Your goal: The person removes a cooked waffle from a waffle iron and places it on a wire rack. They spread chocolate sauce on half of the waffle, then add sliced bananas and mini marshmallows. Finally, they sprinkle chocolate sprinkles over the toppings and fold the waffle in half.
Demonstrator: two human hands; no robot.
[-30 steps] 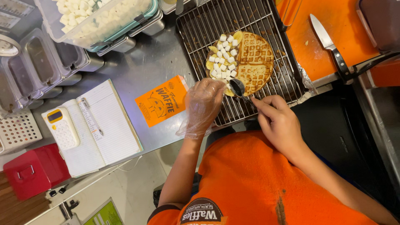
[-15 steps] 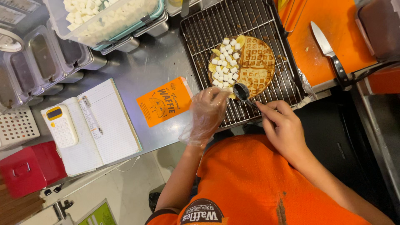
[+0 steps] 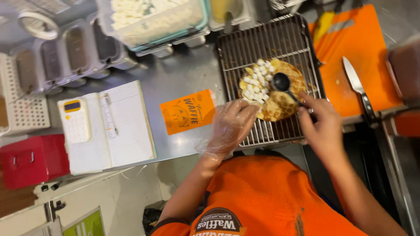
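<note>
A round waffle (image 3: 286,102) lies on a wire rack (image 3: 245,48), its left half covered with small white cubes and yellow pieces (image 3: 256,81). My right hand (image 3: 321,126), bare, grips the handle of a black spoon (image 3: 281,82) whose bowl rests over the middle of the waffle. My left hand (image 3: 229,126) wears a clear plastic glove. Its fingertips reach the waffle's near left edge, and nothing is held in it. My orange shirt fills the bottom of the view.
An orange paper sleeve (image 3: 187,111) lies on the steel counter left of the rack. An open notebook (image 3: 118,124), a calculator (image 3: 75,120) and a red box (image 3: 33,159) sit further left. A knife (image 3: 356,87) lies on an orange board (image 3: 354,48). Topping tubs (image 3: 153,19) stand behind.
The spoon has moved from the waffle's near edge up to its middle. My gloved left hand has stayed by the near edge of the waffle.
</note>
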